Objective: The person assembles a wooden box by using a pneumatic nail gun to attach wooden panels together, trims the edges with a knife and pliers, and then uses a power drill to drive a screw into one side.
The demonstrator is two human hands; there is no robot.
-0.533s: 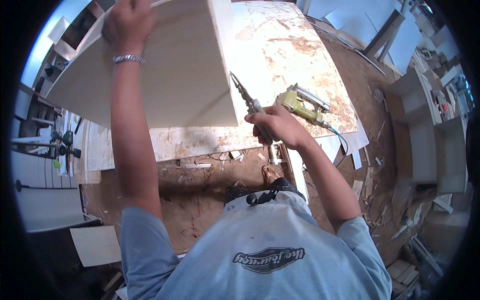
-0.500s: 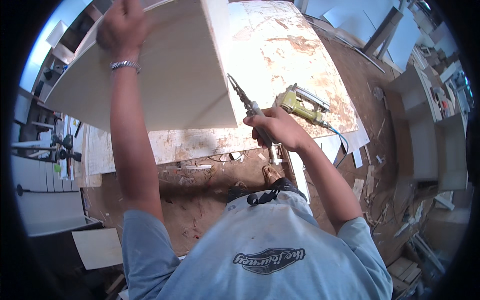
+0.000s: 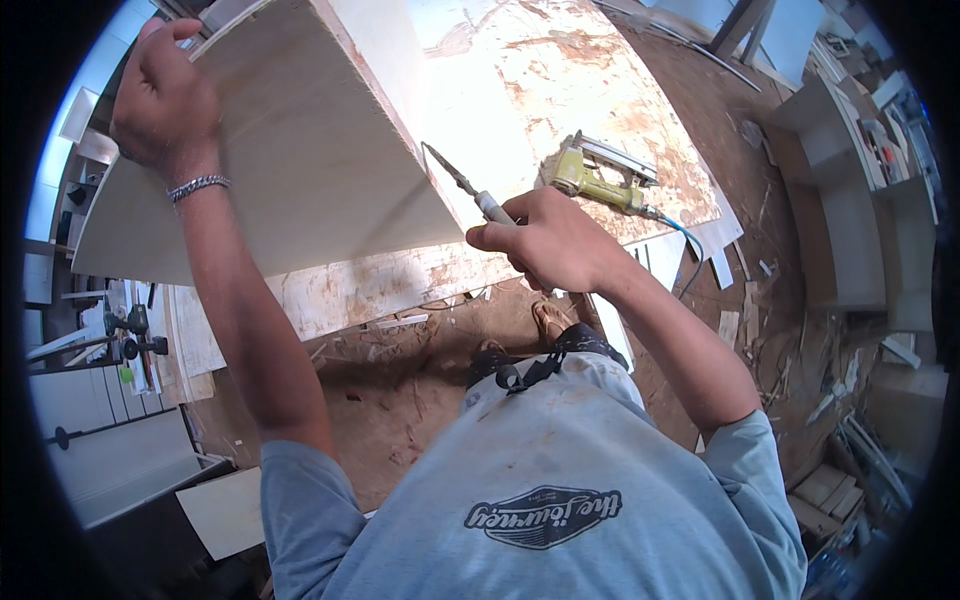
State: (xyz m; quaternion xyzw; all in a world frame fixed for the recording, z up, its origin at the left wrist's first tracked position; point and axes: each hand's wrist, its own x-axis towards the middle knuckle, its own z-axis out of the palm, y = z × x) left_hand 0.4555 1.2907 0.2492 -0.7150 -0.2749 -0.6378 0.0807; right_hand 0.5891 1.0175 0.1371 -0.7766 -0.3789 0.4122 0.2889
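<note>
My right hand (image 3: 555,240) is closed round the handles of a pair of slim-nosed pliers (image 3: 490,205). Their dark tip points up and left, close to the edge of a raised pale wooden panel (image 3: 300,170). Toward the upper left, my left hand (image 3: 170,105) overlaps the panel's outer edge, its fingers curled in; whatever it may hold is hidden. A chain bracelet (image 3: 200,187) circles that wrist. On the worktable (image 3: 580,60), just beyond my right hand, lies a green nail gun (image 3: 600,180).
From the nail gun a blue air hose (image 3: 692,245) drops over the table's edge. Wood offcuts (image 3: 750,320) litter the brown floor. A pale cabinet carcass (image 3: 850,200) stands at the right, and a loose board (image 3: 222,510) lies at the lower left.
My left hand has moved left and down along the panel's edge. My right hand and the pliers have shifted slightly up. The whole view has tilted a little; the nail gun stays on the table.
</note>
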